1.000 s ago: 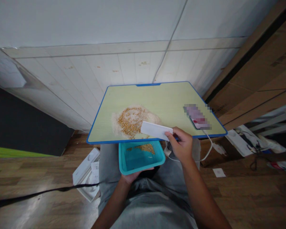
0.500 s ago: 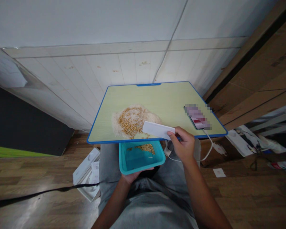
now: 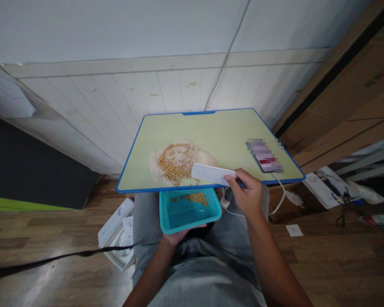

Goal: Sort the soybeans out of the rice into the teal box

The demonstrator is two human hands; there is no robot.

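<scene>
My left hand [image 3: 179,235] grips a teal plastic tray [image 3: 189,226] from below, over my lap and just under the table's front edge; most of its fingers are hidden by the tray. Yellow soybeans [image 3: 196,198] lie along the tray's far side. Between thumb and fingers, my right hand [image 3: 246,189] holds a flat white rectangular piece [image 3: 213,174] above the table's front edge. Left of that piece, a heap of white rice grains [image 3: 184,150] mixed with soybeans [image 3: 173,166] spreads over the pale green tabletop [image 3: 224,132].
A phone [image 3: 265,157] lies on the table's right side with a white cable [image 3: 283,198] running off the edge. An opened white box [image 3: 118,232] sits on the floor at left. Cardboard boxes [image 3: 345,102] stand at right, and a black strap [image 3: 67,257] crosses the lower left.
</scene>
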